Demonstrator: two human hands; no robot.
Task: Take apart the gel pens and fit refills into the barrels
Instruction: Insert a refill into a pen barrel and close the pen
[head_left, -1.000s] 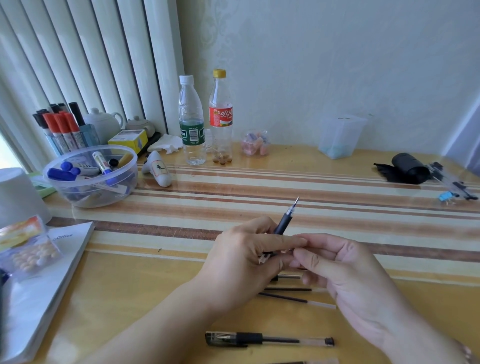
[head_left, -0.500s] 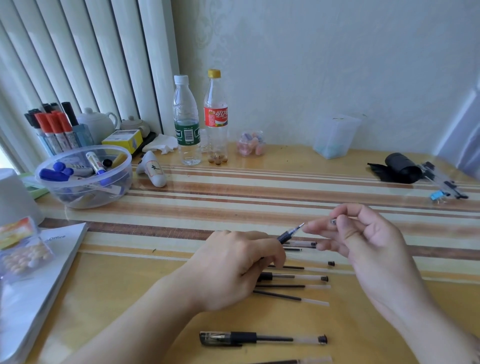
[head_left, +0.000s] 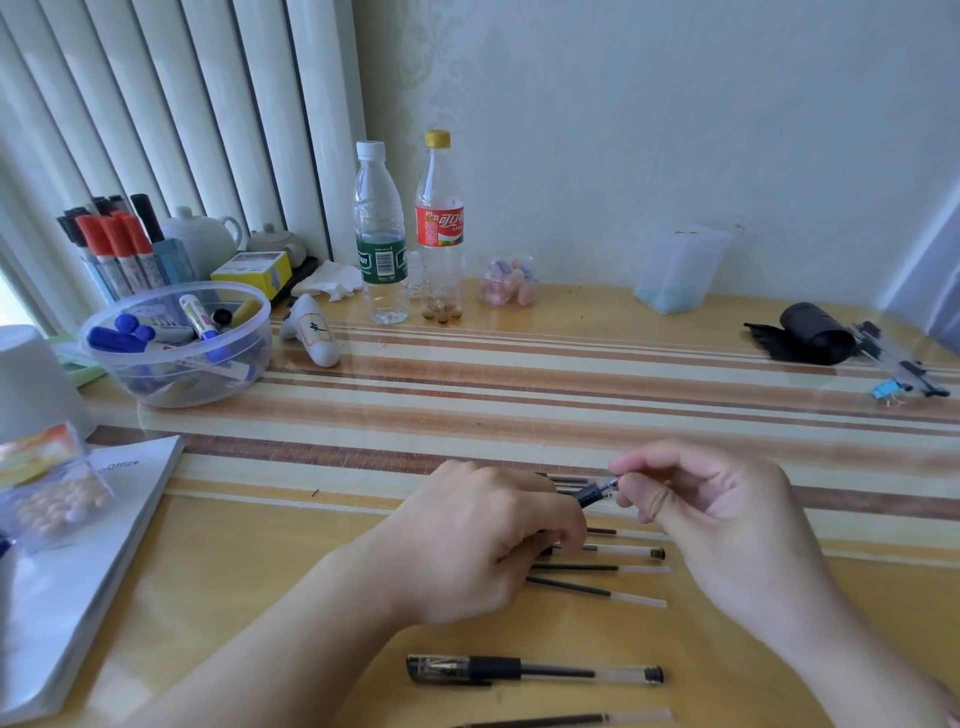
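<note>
My left hand (head_left: 483, 540) is closed around a gel pen (head_left: 592, 493) with a black grip, whose front end points right and slightly up. My right hand (head_left: 711, 504) pinches that front end between thumb and forefinger, so the tip is hidden. Under my hands lie several thin black refills (head_left: 592, 591) and a clear barrel with a black end plug (head_left: 623, 550). A whole capped gel pen (head_left: 530, 670) rests nearer to me, and another refill (head_left: 561, 720) lies at the bottom edge.
A clear bowl of markers (head_left: 176, 384) and a marker holder (head_left: 119, 244) stand at the left, above a white booklet (head_left: 78, 571). Two plastic bottles (head_left: 382, 234) stand at the back. A clear box (head_left: 675, 270) and a black roll (head_left: 810, 332) sit at the right.
My right hand drew away to the right with something small pinched in it, then came back onto the pen's front end. My left hand lowered the pen from upright to nearly level.
</note>
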